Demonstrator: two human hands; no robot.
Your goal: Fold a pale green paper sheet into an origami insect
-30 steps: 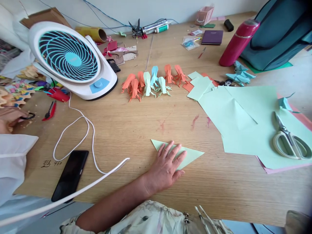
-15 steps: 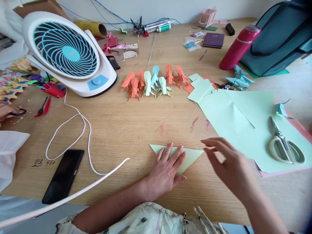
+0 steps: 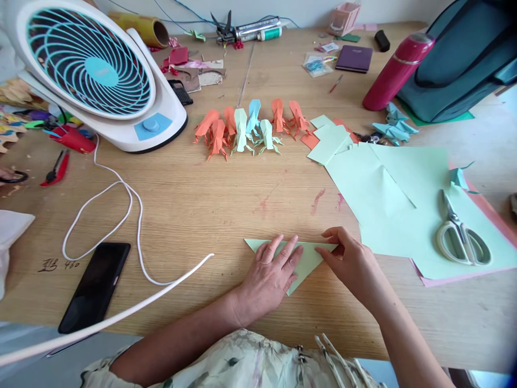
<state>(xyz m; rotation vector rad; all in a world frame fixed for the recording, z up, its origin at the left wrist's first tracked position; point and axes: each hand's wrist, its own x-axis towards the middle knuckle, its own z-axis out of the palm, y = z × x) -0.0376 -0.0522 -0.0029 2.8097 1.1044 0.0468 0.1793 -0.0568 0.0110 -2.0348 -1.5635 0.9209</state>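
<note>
Fingers of left hand (image 3: pixel 271 272) spread flat on green paper triangle (image 3: pixel 309 257), right hand (image 3: pixel 348 260) pinching its right corner (mid-crease, probably), next needing corners aligned, edge pressed.

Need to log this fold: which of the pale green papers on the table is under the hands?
The small folded green triangle at the near table edge: left hand flat on it, right hand at its right tip. The big green sheets lie untouched under the scissors.

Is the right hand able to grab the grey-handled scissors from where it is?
Probably yes: the right hand lies near the grey-handled scissors, which rest uncovered on the pale green paper sheet, nothing between.
</note>
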